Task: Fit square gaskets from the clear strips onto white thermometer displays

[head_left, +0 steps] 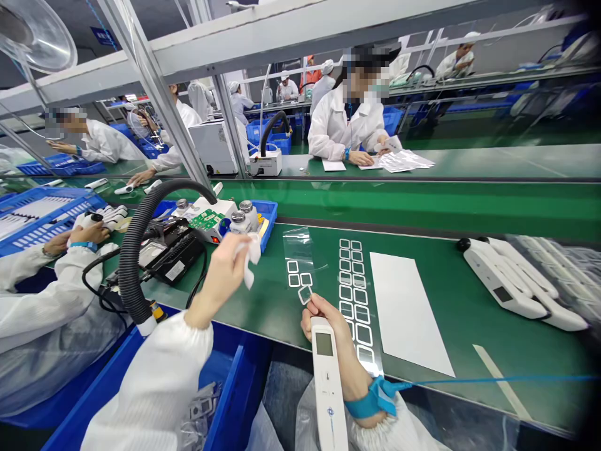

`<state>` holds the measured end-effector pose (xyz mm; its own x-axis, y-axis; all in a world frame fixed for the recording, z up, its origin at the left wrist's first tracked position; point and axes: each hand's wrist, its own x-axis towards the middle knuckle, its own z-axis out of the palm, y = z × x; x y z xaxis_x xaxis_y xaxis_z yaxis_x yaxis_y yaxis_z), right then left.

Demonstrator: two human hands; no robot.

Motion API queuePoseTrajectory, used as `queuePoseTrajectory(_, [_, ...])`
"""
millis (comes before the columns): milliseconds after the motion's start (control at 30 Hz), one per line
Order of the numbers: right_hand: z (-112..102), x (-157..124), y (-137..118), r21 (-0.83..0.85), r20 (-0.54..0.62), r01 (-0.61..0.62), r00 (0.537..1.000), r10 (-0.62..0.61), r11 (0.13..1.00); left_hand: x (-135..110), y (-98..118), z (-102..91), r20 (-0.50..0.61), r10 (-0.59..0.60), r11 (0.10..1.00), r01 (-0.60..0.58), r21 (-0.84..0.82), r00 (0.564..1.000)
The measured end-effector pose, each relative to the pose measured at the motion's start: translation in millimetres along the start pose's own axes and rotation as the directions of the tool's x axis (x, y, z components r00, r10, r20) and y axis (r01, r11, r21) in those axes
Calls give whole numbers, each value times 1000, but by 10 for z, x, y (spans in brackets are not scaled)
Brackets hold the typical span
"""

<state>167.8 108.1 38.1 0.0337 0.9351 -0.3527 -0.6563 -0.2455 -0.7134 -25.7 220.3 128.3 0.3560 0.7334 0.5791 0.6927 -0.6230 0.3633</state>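
My left hand [224, 272] pinches a crumpled white wipe [252, 260], raised over the bench. In my right hand [333, 319] lies a white handheld device [328, 382] with a small grey screen. Its fingertips also touch a small white-rimmed clear square [305, 294], by one corner. Just beyond are several like squares on a clear film [299, 241]. To the right, a clear sheet bears rows of white square frames [355, 282], and beside it is a plain white sheet [408, 307]. A blue wrist strap [375, 399] circles my right wrist.
Left stand a black extractor hose [126, 263], a black box [178, 254] and a blue tray of bottles [267, 225]. Several white devices [511, 282] lie right. A blue bin [235, 376] is below. Co-workers sit left and across; one person [345, 125] handles papers.
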Motion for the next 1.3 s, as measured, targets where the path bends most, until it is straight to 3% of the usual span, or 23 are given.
queuePoseTrajectory(133, [8,-56,-48,58,8,-50,999,50,997,530,-446,188,-12,-65,990,66,127,998])
queuePoseTrajectory(267, [2,-88,-68,87,-6,-60,998,61,994,618,-630,350,40,-86,975,76,211,995])
queuePoseTrajectory(533, [-1,-67,-76,129,9,-102,995,101,986,494,-647,444,25,-102,960,92,263,994])
queuePoseTrajectory(833, [59,-100,-72,53,0,-62,998,62,997,459,-530,511,20,-114,982,109,151,993])
queuePoseTrajectory(1000, [67,-46,-30,32,23,-101,995,101,994,337,-481,420,-30,-65,990,68,121,997])
queuePoseTrajectory(1133, [90,-39,-6,27,38,-115,993,114,993,113,-352,303,-130,-79,989,94,113,988])
queuePoseTrajectory(1233, [136,-58,3,27,23,-98,995,97,995,-242,-102,212,-198,-184,981,166,-106,963])
queuePoseTrajectory(1267, [160,-65,6,20,9,-89,996,89,996,-412,18,198,-174,-269,945,224,-238,947])
queuePoseTrajectory(1300, [189,-74,13,8,-10,-77,997,77,997,-606,154,198,-79,-370,875,319,-364,926])
